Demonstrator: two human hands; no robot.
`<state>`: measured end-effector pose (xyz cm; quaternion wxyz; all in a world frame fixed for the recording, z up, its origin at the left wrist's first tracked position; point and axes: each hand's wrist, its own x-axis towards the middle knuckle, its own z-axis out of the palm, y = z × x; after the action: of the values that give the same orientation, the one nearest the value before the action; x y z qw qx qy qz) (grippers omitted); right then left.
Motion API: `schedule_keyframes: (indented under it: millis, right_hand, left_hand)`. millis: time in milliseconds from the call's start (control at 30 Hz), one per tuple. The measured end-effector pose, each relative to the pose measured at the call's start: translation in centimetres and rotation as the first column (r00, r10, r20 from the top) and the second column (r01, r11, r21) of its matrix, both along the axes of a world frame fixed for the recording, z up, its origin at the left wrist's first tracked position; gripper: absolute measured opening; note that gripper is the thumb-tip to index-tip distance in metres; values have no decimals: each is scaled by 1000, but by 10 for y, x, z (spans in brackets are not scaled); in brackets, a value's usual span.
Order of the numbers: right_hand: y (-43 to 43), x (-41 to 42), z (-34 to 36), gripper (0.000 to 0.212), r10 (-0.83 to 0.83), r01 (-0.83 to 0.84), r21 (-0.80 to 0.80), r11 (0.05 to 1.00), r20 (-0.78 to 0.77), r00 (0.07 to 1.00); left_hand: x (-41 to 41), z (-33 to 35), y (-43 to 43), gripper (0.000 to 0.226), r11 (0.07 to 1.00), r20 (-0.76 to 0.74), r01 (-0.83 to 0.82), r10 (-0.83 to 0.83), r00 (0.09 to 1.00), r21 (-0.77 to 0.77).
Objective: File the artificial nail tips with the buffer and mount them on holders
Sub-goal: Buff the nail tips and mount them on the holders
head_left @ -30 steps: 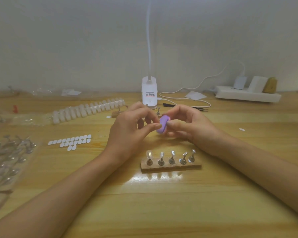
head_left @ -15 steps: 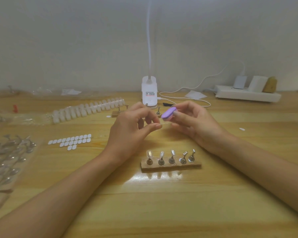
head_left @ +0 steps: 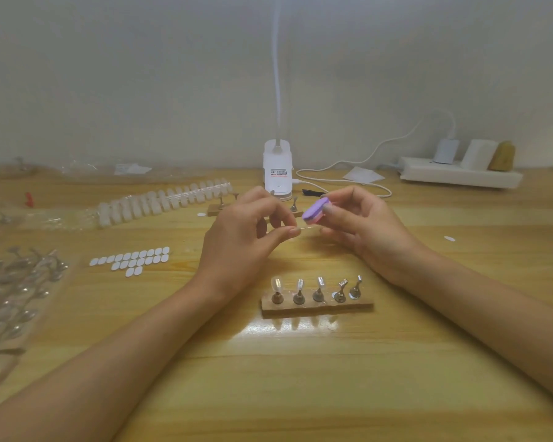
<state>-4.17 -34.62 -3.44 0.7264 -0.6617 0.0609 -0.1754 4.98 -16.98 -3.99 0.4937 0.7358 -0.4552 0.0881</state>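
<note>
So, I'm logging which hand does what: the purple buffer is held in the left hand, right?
Not quite. The head view shows the purple buffer held in the right hand, not the left. The left hand pinches a clear nail tip instead.

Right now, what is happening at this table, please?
A person is working on artificial nails at a wooden table. The left hand pinches a clear nail tip, and the right hand holds a purple buffer close above it; I cannot tell whether they touch. In front stands a wooden stand with five metal holders. The three on the left seem to carry tips already, and the two on the right look bare.
</note>
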Motion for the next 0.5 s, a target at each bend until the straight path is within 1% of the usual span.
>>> schedule_keyframes:
  millis: [100,200,233,300,333,367,433,467,500]
  right_hand:
    - [1,-1,1,13,69,-72,-70,995,-37,997]
    - [1,-1,1,13,-23,22,36,999,10,1000]
    - [1,-1,1,12,-33,33,13,999,10,999]
    - [4,-1,0,10,38,-43,-152,987,-36,999]
    - [6,-1,0,9,68,-77,-203,976,-51,996]
    - [6,-1,-1,10,50,-55,-194,979,-34,998]
    - [3,-1,0,11,-22,23,-57,998,12,1000]
    - [2,-2,1,11,-32,32,-33,999,13,999]
    - [2,-2,1,10,-14,14,-92,996,-3,1000]
  left_hand:
    - [0,-1,0,12,1000,6,-5,5,1000,3]
    - [2,0,-1,13,1000,-13,-26,26,1000,-10]
    - [3,0,-1,14,999,-17,-31,31,999,-16]
    - [3,0,-1,15,999,-2,-31,31,1000,-18]
    - [2,0,-1,15,999,5,-30,30,1000,-15]
    - [2,-1,-1,15,1000,6,-28,28,1000,-10]
    - [2,-1,-1,17,1000,4,-22,22,1000,0]
    - [2,-1,-1,17,1000,2,-21,21,1000,-3]
    - [2,-1,-1,17,1000,-3,-21,21,1000,-11]
